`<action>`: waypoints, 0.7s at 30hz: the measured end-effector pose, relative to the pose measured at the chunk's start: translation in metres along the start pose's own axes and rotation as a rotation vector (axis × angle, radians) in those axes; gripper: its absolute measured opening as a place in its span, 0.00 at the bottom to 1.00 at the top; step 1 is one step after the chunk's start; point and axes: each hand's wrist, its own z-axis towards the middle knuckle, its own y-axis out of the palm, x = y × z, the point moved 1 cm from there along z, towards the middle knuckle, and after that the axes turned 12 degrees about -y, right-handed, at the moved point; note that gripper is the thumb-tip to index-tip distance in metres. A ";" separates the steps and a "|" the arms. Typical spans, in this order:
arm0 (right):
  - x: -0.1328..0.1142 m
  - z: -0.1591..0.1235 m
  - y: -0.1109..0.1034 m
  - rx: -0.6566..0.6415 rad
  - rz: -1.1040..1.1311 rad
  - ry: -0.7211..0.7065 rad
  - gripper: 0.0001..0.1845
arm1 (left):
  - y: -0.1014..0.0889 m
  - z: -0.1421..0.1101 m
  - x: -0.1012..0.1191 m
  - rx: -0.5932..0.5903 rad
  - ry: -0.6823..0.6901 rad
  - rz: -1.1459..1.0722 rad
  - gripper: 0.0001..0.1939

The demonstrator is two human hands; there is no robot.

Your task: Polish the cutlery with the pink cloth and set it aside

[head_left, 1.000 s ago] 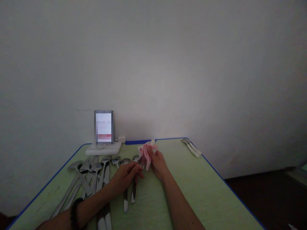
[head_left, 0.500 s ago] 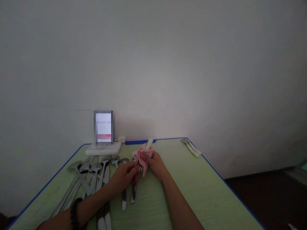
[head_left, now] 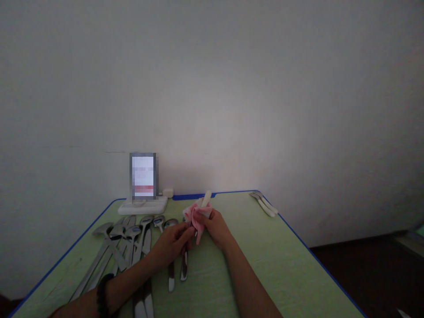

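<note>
A fork (head_left: 207, 198) with a white handle is held over the middle of the table, its handle pointing away from me. My left hand (head_left: 172, 242) is closed on the tine end, fingertips mostly covering the tines. A pink and white cloth (head_left: 192, 214) is bunched around the fork's middle. Thumb and fingers of my right hand (head_left: 214, 226) pinch this cloth against the fork. Beneath my left hand lie a spoon (head_left: 171, 282) and another metal piece (head_left: 184, 267), both partly hidden.
Several steel spoons and other utensils (head_left: 115, 251) overlap on the left of the green table (head_left: 271, 274). Two white-handled forks (head_left: 265, 205) lie at the far right. A blurred-out screen (head_left: 143, 176) rises over a white base (head_left: 143, 206) by the wall.
The cloth and fork have shifted slightly left and toward me with my right hand. My left fingers now cover more of the tines. The utensils on the table stay put.
</note>
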 end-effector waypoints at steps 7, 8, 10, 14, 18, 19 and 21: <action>0.002 0.000 0.000 -0.002 0.029 0.013 0.13 | -0.002 0.000 0.002 0.045 -0.012 0.088 0.19; 0.002 0.000 0.000 0.010 0.056 0.008 0.13 | -0.003 0.000 0.002 0.053 -0.016 0.104 0.19; 0.002 0.001 0.000 0.043 0.116 0.005 0.13 | -0.004 -0.001 0.002 0.061 -0.028 0.129 0.18; 0.004 0.003 0.000 0.164 0.225 0.047 0.15 | -0.003 -0.002 0.001 0.055 -0.057 0.154 0.17; 0.004 0.005 -0.002 0.318 0.298 0.052 0.16 | -0.002 -0.002 0.000 0.043 -0.053 0.122 0.17; 0.003 0.005 -0.002 0.338 0.316 0.046 0.15 | -0.001 -0.002 0.000 0.046 -0.038 0.110 0.17; 0.002 0.005 -0.004 0.346 0.350 0.037 0.15 | -0.001 -0.001 -0.001 0.043 -0.006 0.097 0.18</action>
